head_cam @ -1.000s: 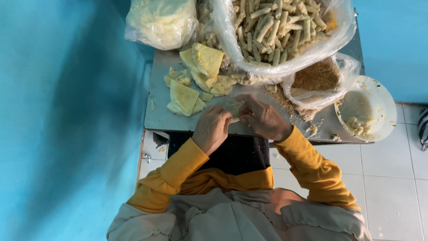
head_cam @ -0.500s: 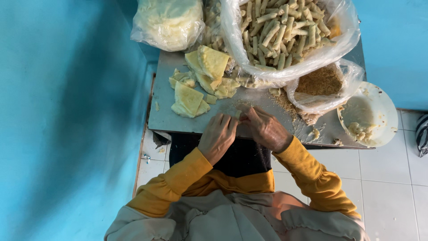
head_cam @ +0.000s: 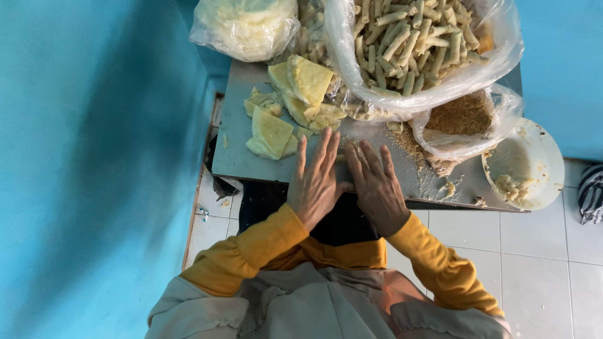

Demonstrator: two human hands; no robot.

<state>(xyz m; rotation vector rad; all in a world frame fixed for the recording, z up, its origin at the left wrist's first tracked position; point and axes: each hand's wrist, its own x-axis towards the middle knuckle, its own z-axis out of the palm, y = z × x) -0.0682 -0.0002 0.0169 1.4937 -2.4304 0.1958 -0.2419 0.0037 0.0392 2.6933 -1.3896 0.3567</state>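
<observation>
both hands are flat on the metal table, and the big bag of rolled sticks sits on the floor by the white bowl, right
Not quite. The head view shows the left hand and right hand flat on the metal table, but the big bag of rolled sticks sits on the table, not the floor, behind the white bowl.

Both hands flat on metal table (head_cam: pixel 251 157) edge, wrapper betw. them hidden

**A crowded grey table on white tiles**

The small grey table (head_cam: pixel 235 147) stands on a white tiled floor (head_cam: pixel 534 251). Pale yellow folded wrappers (head_cam: pixel 271 132) lie near its left edge. At the far left corner sits a clear bag of pale sheets (head_cam: pixel 245 25); along the far edge, a large bag of rolled sticks (head_cam: pixel 408 44). A bag of brown crumbs (head_cam: pixel 461 122) and a white bowl (head_cam: pixel 540 160) crowd the right edge, with loose crumbs (head_cam: pixel 411 141) scattered mid-table.
</observation>
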